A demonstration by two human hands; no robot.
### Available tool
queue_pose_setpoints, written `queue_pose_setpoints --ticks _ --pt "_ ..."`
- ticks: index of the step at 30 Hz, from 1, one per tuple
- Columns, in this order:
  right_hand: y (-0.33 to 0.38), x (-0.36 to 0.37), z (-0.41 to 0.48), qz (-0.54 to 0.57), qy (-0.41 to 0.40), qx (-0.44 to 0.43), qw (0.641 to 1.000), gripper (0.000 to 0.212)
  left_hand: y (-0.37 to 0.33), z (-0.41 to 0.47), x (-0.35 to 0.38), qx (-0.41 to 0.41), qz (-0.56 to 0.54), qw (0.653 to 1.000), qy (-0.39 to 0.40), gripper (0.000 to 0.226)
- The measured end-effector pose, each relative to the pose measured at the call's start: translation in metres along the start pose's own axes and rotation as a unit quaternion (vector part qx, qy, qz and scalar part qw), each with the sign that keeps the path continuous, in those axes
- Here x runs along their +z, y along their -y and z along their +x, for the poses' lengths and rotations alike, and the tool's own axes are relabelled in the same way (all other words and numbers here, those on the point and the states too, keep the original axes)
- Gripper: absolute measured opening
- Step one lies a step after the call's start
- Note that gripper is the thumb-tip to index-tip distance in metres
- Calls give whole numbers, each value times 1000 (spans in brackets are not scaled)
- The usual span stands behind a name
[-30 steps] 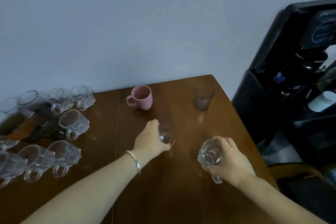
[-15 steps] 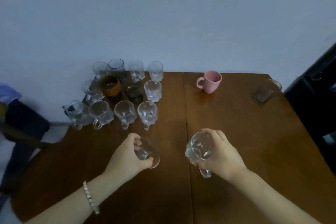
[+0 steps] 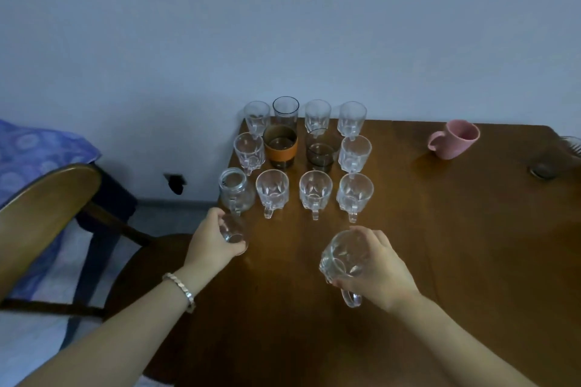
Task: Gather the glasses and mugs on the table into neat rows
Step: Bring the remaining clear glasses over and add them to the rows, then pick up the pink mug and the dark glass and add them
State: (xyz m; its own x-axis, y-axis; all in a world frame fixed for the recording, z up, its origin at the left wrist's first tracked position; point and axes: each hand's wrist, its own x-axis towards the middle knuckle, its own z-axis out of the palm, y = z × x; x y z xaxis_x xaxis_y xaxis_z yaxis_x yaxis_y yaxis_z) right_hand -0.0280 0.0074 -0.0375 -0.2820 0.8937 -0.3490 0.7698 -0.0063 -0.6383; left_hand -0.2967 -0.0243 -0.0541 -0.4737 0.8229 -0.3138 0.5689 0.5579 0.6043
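Three rows of clear glasses and mugs (image 3: 315,193) stand at the table's far left corner, with an orange-banded glass (image 3: 280,146) and a dark glass (image 3: 321,148) in the middle row. My left hand (image 3: 211,242) grips a small clear glass (image 3: 232,230) near the left table edge, just in front of the nearest row. My right hand (image 3: 379,267) holds a clear handled mug (image 3: 341,261) above the table, in front of the row's right end. A pink mug (image 3: 456,139) and a dark tumbler (image 3: 548,163) stand apart at the far right.
The brown wooden table (image 3: 440,245) stands against a pale wall. A wooden chair (image 3: 47,210) stands to the left of the table, with a blue patterned cloth (image 3: 34,147) behind it.
The view has swung left from the table's right side. Both hands have carried their glassware left, from near the pink mug and tumbler to just in front of the rows.
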Motion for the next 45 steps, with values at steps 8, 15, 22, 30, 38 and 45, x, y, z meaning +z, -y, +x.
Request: queue_pose_setpoints --ticks 8,15,22,30,38,45 --pt "41 64 36 -30 11 29 999 88 29 22 7 -8 2 1000 25 71" --pt "79 122 82 -79 39 35 995 90 36 25 7 -1 11 999 40 74" --pt "81 131 86 -76 43 33 996 105 37 25 6 19 30 998 48 76" --pt "18 62 60 -164 226 76 957 70 12 14 6 71 155 984 54 86" --pt "-93 -45 18 -197 198 189 941 55 -106 -15 73 157 184 951 192 38" --pt "-214 -164 -8 -158 96 253 949 61 -232 -54 180 224 192 915 276 36"
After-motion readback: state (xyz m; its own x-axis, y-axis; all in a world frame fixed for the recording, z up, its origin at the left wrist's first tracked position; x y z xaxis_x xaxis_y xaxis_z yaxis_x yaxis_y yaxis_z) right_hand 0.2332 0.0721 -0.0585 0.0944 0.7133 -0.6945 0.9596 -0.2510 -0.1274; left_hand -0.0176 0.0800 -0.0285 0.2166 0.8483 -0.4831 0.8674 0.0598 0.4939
